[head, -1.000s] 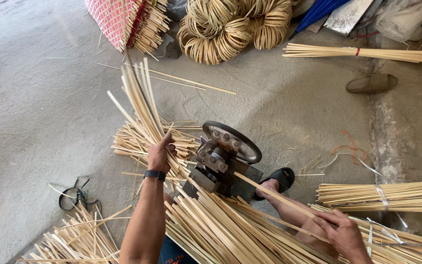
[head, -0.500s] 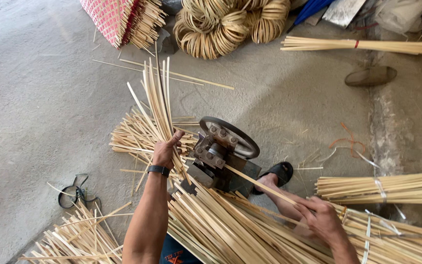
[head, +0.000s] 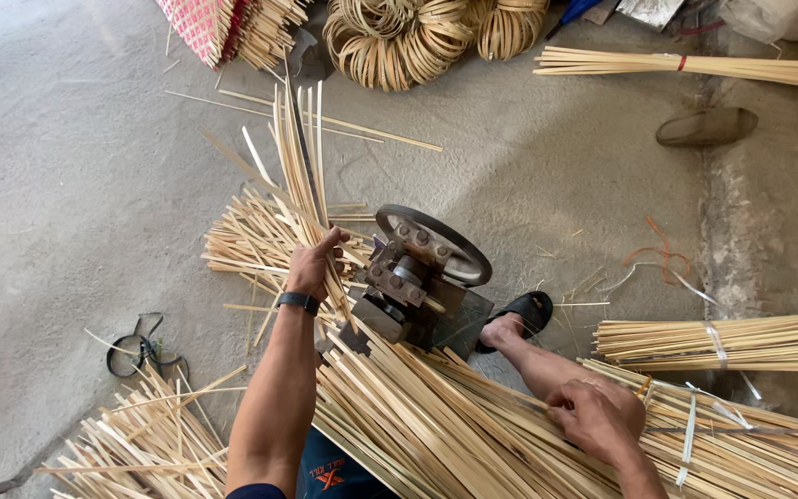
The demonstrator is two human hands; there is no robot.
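Left hand (head: 311,265): fingers clamped on upright bamboo strips (head: 299,152) beside splitting machine (head: 422,277). Right hand (head: 598,419): fingers curled on strip pile (head: 436,425). Rattan coils (head: 399,37) beyond.

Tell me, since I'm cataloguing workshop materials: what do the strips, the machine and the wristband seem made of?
Strips in the left hand: pale, matte split bamboo or cane by the look; straight grain, thin and flat. Machine: dark metal, dull and worn, with bolt heads and a black-rimmed wheel. Wristband: black, smooth, probably rubber or plastic; too small to tell.
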